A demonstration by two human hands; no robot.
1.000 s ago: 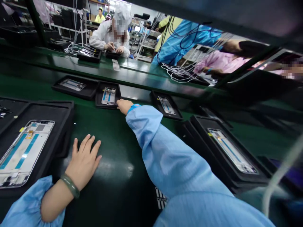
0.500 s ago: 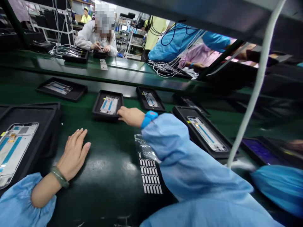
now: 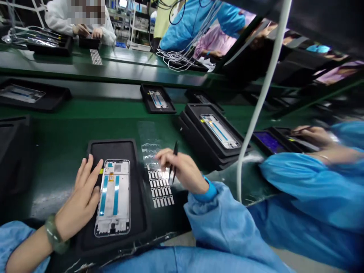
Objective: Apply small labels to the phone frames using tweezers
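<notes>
A black tray (image 3: 138, 212) lies in front of me with a phone frame (image 3: 123, 193) in it, silver-white with two blue strips and a small yellow tab. My left hand (image 3: 81, 195) rests along the tray's left side, its fingers stretched out and touching near the frame's edge. Right of the tray, black tweezers (image 3: 175, 149) are held in my right hand (image 3: 186, 172), above a clear sheet with rows of small white tab-shaped stickers (image 3: 159, 192). Whether the tweezer tips touch a sticker is hard to see.
Stacked black trays (image 3: 199, 136) with another phone frame (image 3: 222, 131) stand to the right. More trays lie along the green bench (image 3: 113, 125). A white cable (image 3: 263, 94) hangs down at right. A co-worker's blue sleeve (image 3: 309, 178) is close on my right.
The tray my right hand was touching farther off now appears to be the one close before me. My right hand has come back to the sticker sheet, with tweezers. My left hand has moved onto the tray.
</notes>
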